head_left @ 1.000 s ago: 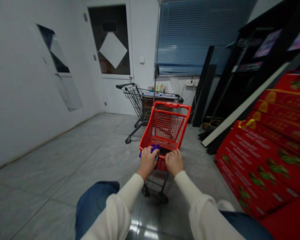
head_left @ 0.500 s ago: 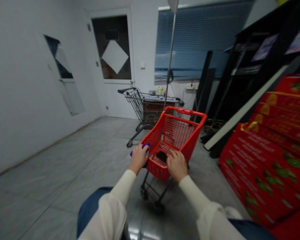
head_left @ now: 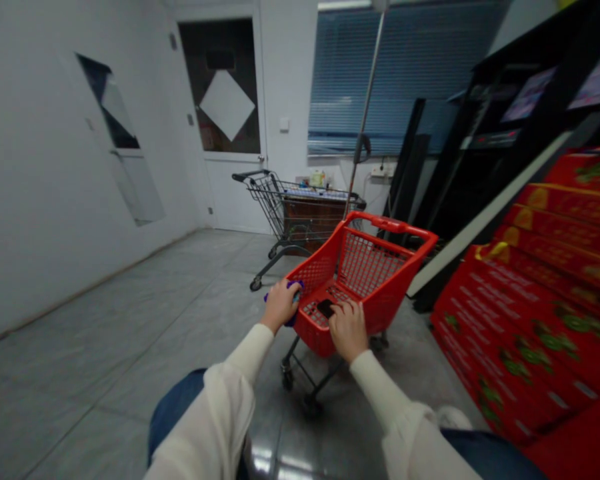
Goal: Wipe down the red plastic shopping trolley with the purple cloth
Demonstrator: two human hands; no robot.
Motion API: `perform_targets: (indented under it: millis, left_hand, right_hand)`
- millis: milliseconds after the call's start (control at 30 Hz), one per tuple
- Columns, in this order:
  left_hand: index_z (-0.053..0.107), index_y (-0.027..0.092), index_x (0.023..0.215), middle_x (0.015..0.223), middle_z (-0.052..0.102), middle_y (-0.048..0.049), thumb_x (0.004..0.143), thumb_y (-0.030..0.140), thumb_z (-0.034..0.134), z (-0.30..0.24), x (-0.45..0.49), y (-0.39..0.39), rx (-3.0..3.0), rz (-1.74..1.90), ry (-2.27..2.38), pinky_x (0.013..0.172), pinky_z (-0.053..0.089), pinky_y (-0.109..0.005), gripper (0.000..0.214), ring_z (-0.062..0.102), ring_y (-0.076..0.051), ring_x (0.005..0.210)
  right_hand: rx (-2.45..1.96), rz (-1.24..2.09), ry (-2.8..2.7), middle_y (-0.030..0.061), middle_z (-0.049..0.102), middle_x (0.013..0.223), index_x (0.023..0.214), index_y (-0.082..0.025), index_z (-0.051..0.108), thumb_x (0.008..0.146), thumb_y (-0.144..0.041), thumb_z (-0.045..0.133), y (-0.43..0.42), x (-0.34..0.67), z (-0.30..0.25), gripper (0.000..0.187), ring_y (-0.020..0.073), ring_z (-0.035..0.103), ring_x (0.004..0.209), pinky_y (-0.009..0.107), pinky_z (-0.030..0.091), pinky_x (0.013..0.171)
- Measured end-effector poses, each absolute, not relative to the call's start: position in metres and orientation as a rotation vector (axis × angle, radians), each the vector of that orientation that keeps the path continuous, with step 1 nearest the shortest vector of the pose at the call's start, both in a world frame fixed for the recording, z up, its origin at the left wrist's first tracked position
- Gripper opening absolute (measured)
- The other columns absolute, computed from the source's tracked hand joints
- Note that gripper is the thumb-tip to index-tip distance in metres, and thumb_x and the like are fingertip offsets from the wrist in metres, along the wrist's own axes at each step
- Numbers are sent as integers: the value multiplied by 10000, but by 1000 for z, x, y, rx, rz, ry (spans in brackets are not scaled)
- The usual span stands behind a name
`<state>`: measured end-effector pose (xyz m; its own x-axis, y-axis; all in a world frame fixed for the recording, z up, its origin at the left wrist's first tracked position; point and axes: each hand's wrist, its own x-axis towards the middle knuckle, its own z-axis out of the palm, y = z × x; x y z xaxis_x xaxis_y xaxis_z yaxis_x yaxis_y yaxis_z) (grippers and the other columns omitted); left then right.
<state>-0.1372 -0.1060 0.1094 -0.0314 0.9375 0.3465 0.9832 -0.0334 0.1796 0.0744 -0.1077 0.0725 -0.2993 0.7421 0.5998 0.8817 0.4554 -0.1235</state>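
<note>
A small red plastic shopping cart (head_left: 375, 267) stands on the grey tiled floor just ahead of me, turned toward the right. My left hand (head_left: 279, 305) is closed around the cart's purple handle end (head_left: 294, 287) at its left rear corner. My right hand (head_left: 347, 328) is closed over the rear rim of the basket, beside a dark object lying inside. A thin pole (head_left: 364, 120) rises from the cart's far side. White sleeves cover both arms and blue jeans show below.
A grey metal shopping cart (head_left: 290, 207) holding goods stands near the white door (head_left: 230, 120). Stacked red cartons (head_left: 540, 293) line the right side, with black display stands (head_left: 480, 153) behind them. A white wall runs along the left.
The red cart has swung to the right, its front now pointing toward the red cartons. Both hands stayed on its rear edge and moved with it.
</note>
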Motion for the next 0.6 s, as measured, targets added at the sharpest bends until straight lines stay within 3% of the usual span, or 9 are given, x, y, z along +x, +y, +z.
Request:
perform_targets:
  millis: [200,300,400,600]
  left_hand:
    - [654,284,1131,1098,568,-71,872,295,580,105,-105,-129,-2204,-587,-1997,900,419,-364,269,539,-239,1041]
    - [661,284,1092,1061,577,-64,850,296,605,109,-98,-138,-2308,-556,-1906,881,428,-354,249,550,-237,1021]
    - [660,276,1090,1061,580,-63,853,283,600,113,-109,-129,-2308,-531,-1942,879,432,-345,245,566,-226,1000]
    - [659,278,1121,1118,585,-63,903,291,545,110,-119,-115,-2108,-672,-2146,914,426,-346,246,561,-220,1056]
  right_hand:
    - [-1431,-311,-2086,110,670,1162,1110,-197,716,908,-236,498,-114,66,76,300,283,471,1189,468,240,1114]
    - [-1390,-257,-2243,66,697,1111,1083,-252,729,925,-258,489,-106,78,88,287,232,536,1085,399,294,1042]
    - [-1390,-283,-2284,68,697,1132,1085,-236,727,939,-253,464,-90,95,101,301,197,552,1071,342,297,1024]
    - [-1503,-395,-2210,85,715,1061,1040,-207,719,961,-280,434,-73,89,100,304,237,550,1026,397,248,1065]
